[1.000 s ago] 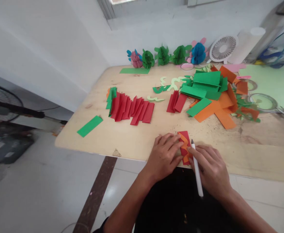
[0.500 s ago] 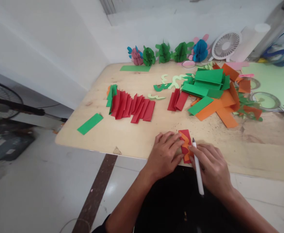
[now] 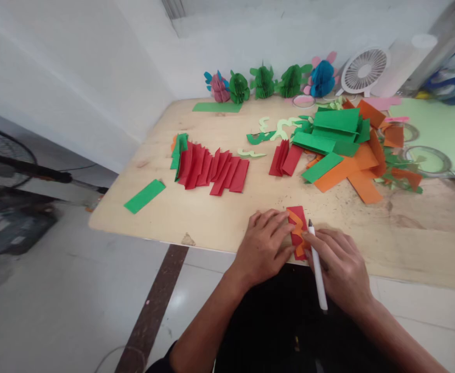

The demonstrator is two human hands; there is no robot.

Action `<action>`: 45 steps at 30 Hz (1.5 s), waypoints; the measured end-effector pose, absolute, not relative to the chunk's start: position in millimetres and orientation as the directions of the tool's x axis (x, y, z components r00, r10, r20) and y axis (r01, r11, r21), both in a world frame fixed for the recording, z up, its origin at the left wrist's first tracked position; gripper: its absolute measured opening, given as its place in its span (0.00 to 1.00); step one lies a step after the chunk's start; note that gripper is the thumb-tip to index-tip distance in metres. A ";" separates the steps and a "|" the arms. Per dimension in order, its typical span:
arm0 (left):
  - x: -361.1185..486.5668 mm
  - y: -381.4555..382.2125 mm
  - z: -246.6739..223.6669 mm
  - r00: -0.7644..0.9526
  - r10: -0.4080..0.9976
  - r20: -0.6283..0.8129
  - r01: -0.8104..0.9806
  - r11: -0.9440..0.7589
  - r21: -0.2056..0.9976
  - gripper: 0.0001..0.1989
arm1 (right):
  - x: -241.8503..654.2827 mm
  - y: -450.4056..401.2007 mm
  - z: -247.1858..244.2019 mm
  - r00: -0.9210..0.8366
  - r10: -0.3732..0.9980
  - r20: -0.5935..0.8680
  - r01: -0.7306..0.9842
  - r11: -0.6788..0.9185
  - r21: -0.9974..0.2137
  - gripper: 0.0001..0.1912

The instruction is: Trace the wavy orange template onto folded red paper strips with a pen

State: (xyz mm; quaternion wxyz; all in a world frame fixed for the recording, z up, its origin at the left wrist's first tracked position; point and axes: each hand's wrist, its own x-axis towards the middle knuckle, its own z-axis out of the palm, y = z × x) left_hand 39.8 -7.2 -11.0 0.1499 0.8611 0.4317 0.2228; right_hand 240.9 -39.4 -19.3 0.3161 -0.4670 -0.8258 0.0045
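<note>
A folded-looking red paper strip [image 3: 299, 211] lies at the table's near edge, in front of my body. On top of it rests an orange wavy-edged paper cutout [image 3: 298, 226]. My left hand [image 3: 264, 246] lies flat from the left, its fingertips pressing on the cutout and the strip. From the right, my right hand [image 3: 340, 261] grips a white pen [image 3: 318, 277], dark tip pointing away from me beside the strip. The right fingertips also touch the cutout's right side, hiding part of it.
Folded red papers [image 3: 212, 168] stand mid-left, a green strip [image 3: 144, 196] nearer the left edge. Green papers [image 3: 334, 127] overlap orange papers [image 3: 361, 168] on the right, near scissors [image 3: 429, 158]. Paper figures [image 3: 264, 83] and a small white fan [image 3: 365, 71] line the wall.
The view has shifted very slightly. Both hands, the pen, the red strip and the orange cutout keep practically the same places.
</note>
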 end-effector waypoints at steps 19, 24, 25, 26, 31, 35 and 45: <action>41.3 -6.2 -11.6 0.526 0.806 0.272 0.683 -0.591 0.429 0.17 | 239.8 -39.0 -16.7 -0.373 0.754 0.540 0.783 0.568 -0.252 0.14; 41.3 -5.1 -12.5 0.532 0.808 0.254 0.695 -0.588 0.415 0.17 | 239.9 -39.1 -14.9 -0.376 0.773 0.510 0.788 0.557 -0.263 0.13; 41.2 -4.9 -12.8 0.533 0.808 0.251 0.696 -0.587 0.413 0.17 | 240.0 -39.1 -14.7 -0.375 0.779 0.504 0.790 0.552 -0.266 0.13; 41.2 -4.8 -13.1 0.533 0.808 0.249 0.698 -0.587 0.411 0.17 | 240.0 -39.1 -14.5 -0.374 0.783 0.498 0.791 0.549 -0.269 0.13; 41.4 -4.8 -13.7 0.533 0.810 0.245 0.705 -0.585 0.401 0.17 | 239.6 -38.8 -14.0 -0.370 0.778 0.507 0.786 0.553 -0.275 0.13; 41.6 -4.8 -13.3 0.531 0.809 0.250 0.707 -0.586 0.396 0.16 | 238.6 -38.6 -12.9 -0.368 0.783 0.502 0.785 0.551 -0.284 0.13; 42.2 -4.6 -11.8 0.523 0.815 0.250 0.708 -0.578 0.406 0.14 | 237.3 -39.4 -13.3 -0.364 0.777 0.514 0.785 0.553 -0.279 0.14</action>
